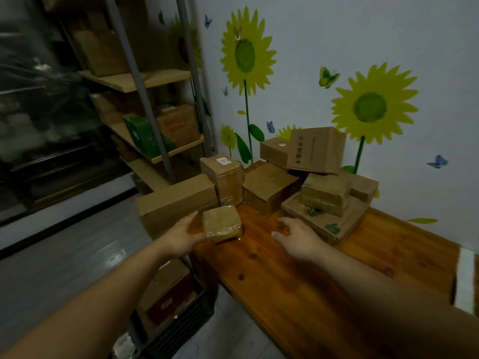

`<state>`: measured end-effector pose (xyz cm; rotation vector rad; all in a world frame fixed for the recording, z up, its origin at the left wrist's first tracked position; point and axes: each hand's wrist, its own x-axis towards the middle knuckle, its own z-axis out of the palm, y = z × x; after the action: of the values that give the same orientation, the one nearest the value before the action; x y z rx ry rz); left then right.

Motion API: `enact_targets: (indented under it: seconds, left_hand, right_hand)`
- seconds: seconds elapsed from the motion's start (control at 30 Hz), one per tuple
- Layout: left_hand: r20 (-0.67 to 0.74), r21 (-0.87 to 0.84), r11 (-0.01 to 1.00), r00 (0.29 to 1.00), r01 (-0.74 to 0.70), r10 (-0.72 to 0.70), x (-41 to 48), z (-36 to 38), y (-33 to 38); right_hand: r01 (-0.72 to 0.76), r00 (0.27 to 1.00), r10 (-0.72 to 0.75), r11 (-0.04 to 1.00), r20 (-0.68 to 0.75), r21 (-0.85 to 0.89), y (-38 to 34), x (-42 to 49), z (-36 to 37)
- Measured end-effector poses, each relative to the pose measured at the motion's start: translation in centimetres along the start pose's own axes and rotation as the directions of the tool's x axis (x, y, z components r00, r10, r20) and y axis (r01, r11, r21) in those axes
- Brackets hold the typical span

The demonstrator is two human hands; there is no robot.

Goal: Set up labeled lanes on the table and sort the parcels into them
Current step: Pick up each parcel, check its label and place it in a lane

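1. Parcels (267,187): I count nine brown cardboard ones, crowded at the far corner of the wooden table (285,281) against the wall, several of them stacked (blur makes this my best read).
2. Hands: two. My left hand (185,235) lies flat, fingers straight along the left side of the small parcel (223,224), thumb at its near corner. My right hand (298,234) hovers over bare wood just right of it, fingers loose, holding nothing.
3. Small parcel: one. It is squat, roughly square and brown, wrapped in glossy clear tape. It sits near the table's left edge, in front of the pile.
4. White strip (466,278): one, at the table's right end, too blurred to read.
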<state>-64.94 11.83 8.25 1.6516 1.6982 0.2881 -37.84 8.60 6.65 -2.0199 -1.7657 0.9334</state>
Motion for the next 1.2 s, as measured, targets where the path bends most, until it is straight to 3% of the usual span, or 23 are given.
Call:
enact_targets:
  seconds: [0.37,0.5,0.63,0.7,0.77,0.87,0.93,1.03,1.2]
  left_hand:
    - [0.278,-0.114,0.985,0.956,0.132,-0.096,15.9,-1.2,-6.1]
    - [0.316,-0.120,0.972,0.936,0.200,-0.153,20.8,-0.5,-8.3]
    - [0.371,-0.269,0.890,0.893,0.367,-0.256,22.8,1.3,-8.6]
    - [0.426,-0.324,0.848,0.865,0.420,-0.265,23.0,2.5,-8.4]
    - [0.438,-0.365,0.833,0.866,0.417,-0.241,23.0,3.2,-8.0]
    - [0.410,-0.441,0.825,0.897,0.353,-0.165,22.6,3.9,-6.8]
    - [0.379,-0.506,0.800,0.916,0.322,-0.130,22.2,3.8,-5.4]
    - [0.384,-0.591,0.743,0.920,0.315,-0.084,21.7,3.4,-2.9]
    - [0.286,-0.620,0.767,0.958,0.166,0.024,20.3,1.7,1.5]
  right_hand:
    - [-0.246,0.969,0.243,0.967,0.051,0.071,-4.6,14.1,7.9]
    - [-0.228,0.973,0.222,0.967,0.060,0.117,-5.6,17.3,10.8]
    - [-0.235,0.971,0.228,0.967,0.072,0.103,-5.1,20.4,12.8]
    - [-0.267,0.961,0.243,0.940,0.130,0.213,-4.9,21.5,13.4]
    - [-0.293,0.955,0.244,0.865,0.170,0.406,-4.1,22.2,14.1]
    - [-0.318,0.948,0.269,0.768,0.171,0.556,-3.1,21.7,13.8]
    - [-0.352,0.932,0.313,0.650,0.185,0.674,-2.8,20.9,12.5]
    - [-0.354,0.899,0.422,0.537,0.119,0.765,-2.6,20.4,9.5]
    - [-0.195,0.883,0.446,0.630,-0.145,0.752,-4.4,16.7,5.3]
